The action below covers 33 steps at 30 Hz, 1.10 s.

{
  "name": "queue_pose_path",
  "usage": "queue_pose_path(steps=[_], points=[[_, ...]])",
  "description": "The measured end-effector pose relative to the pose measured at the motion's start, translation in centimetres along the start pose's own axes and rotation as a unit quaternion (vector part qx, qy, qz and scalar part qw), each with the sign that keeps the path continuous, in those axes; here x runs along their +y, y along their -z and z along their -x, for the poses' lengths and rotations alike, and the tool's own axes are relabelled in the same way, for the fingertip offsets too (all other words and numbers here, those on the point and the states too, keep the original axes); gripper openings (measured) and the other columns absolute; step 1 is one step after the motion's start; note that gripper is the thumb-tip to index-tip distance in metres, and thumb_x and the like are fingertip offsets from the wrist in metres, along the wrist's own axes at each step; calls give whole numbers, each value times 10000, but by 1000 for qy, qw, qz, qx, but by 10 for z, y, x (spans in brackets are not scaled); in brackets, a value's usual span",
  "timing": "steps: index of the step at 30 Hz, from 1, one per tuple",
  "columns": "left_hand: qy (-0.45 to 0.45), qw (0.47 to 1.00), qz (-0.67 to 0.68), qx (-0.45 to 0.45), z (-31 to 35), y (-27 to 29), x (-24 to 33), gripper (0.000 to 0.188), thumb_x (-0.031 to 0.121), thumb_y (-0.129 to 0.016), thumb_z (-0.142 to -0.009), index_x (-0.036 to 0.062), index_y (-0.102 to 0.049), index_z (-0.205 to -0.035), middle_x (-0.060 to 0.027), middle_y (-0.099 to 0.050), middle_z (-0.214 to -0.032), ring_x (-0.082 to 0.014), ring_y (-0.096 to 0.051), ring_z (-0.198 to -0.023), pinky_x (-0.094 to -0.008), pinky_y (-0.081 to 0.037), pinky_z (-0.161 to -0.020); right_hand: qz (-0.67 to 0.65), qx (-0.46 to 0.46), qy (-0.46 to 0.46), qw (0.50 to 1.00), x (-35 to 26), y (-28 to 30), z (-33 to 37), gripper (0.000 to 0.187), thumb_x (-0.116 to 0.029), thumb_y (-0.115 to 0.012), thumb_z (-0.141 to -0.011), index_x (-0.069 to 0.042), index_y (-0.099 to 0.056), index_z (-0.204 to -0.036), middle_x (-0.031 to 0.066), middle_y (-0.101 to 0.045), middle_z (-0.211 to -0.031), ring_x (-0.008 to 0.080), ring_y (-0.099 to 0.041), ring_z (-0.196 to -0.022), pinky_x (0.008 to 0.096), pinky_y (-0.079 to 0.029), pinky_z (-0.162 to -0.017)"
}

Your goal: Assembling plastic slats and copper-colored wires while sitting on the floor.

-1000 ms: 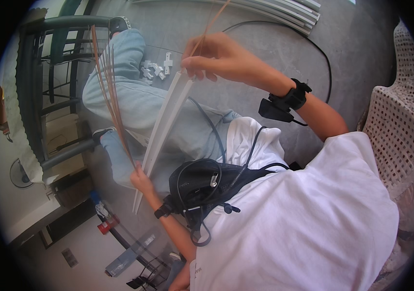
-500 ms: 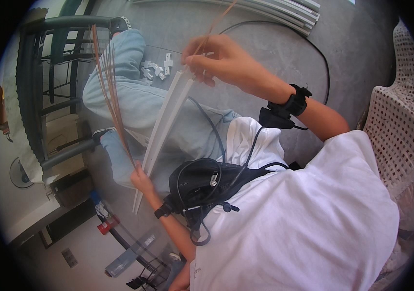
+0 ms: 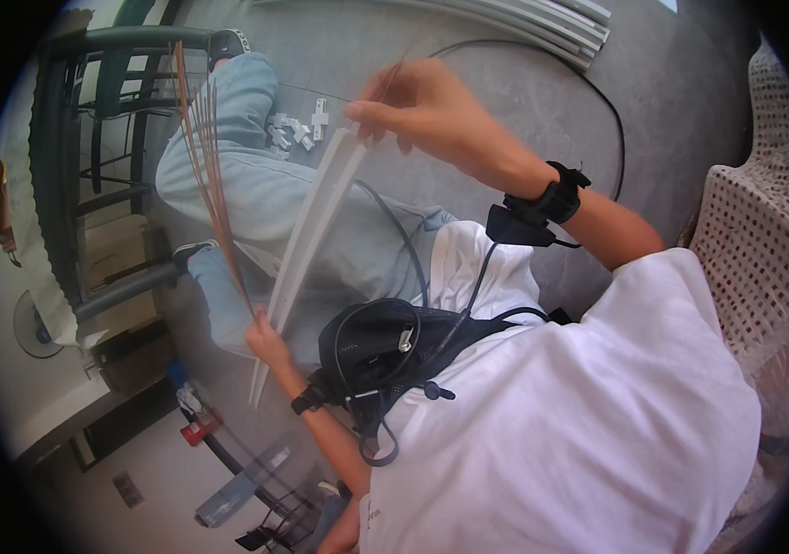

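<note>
A long white rail (image 3: pixel 307 240) with a lengthwise groove lies slanting across my light blue jeans (image 3: pixel 321 198). My left hand (image 3: pixel 270 343) is closed beside its lower part, gripping a bundle of thin copper strips (image 3: pixel 208 180) that fan out toward the upper left. Whether these fingers also hold the rail is hard to see. At the rail's upper end, my right hand (image 3: pixel 418 106) is pinched on a thin copper strip, which shows only as a faint blur above the fingers.
Several small white connectors (image 3: pixel 300 134) lie on the grey floor (image 3: pixel 524 120) beyond my leg. More white rails (image 3: pixel 542 28) rest at the top. A black cable (image 3: pixel 612 102) curves over the floor. To the right stands a woven chair (image 3: pixel 750 240); a dark metal frame (image 3: pixel 66 185) is at left.
My right hand has shifted slightly at the rail's upper end, and the strip in it is more blurred. The left hand with its bundle has hardly moved.
</note>
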<state>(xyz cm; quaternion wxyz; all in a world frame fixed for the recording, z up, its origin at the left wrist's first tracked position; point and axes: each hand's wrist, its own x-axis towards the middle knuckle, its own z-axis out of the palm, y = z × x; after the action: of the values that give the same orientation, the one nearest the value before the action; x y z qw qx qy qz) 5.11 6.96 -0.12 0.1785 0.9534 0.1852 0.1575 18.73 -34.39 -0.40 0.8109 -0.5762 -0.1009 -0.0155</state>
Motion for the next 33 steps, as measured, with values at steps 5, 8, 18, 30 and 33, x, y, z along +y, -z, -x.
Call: queue_pose_path(steps=[5, 8, 18, 30, 33], points=[[-1, 1000, -23, 17, -5, -7, 7, 587, 439, -497, -930, -82, -565, -668, -137, -464, -524, -230, -395, -518, -410, -340, -545, 90, 74, 0, 993, 0, -14, 1, 249, -218, -656, -825, 29, -659, -788, 71, -636, -639, 126, -592, -599, 268, -453, -555], [-7, 999, -20, 32, -4, -8, 8, 598, 464, -490, -930, -72, -580, -679, -145, -473, -527, -243, -407, -512, -411, -349, -544, 101, 99, 6, 990, 3, -23, 0, 256, -216, -648, -823, 33, -652, -767, 75, -622, -620, 131, -577, -593, 277, -444, -564], [-9, 998, -37, 40, -2, -7, 9, 545, 403, -502, -938, -82, -578, -701, -175, -467, -529, -272, -396, -497, -415, -348, -537, 91, 153, 8, 984, 2, -30, 3, 261, -221, -665, -822, 36, -664, -773, 92, -636, -624, 128, -585, -572, 271, -454, -546], [-22, 999, -25, 40, -1, -6, 16, 503, 353, -523, -936, -81, -575, -687, -159, -474, -515, -229, -405, -474, -403, -336, -506, 93, 163, 30, 982, 2, -28, -1, 315, -270, -691, -815, 35, -667, -741, 87, -626, -574, 127, -599, -529, 254, -463, -521], [-25, 999, -25, 42, -1, -6, 15, 508, 357, -525, -935, -77, -572, -678, -153, -474, -511, -229, -403, -471, -399, -337, -504, 101, 163, 41, 981, 2, -27, 0, 324, -279, -694, -811, 35, -666, -737, 88, -626, -574, 128, -598, -531, 256, -462, -523]])
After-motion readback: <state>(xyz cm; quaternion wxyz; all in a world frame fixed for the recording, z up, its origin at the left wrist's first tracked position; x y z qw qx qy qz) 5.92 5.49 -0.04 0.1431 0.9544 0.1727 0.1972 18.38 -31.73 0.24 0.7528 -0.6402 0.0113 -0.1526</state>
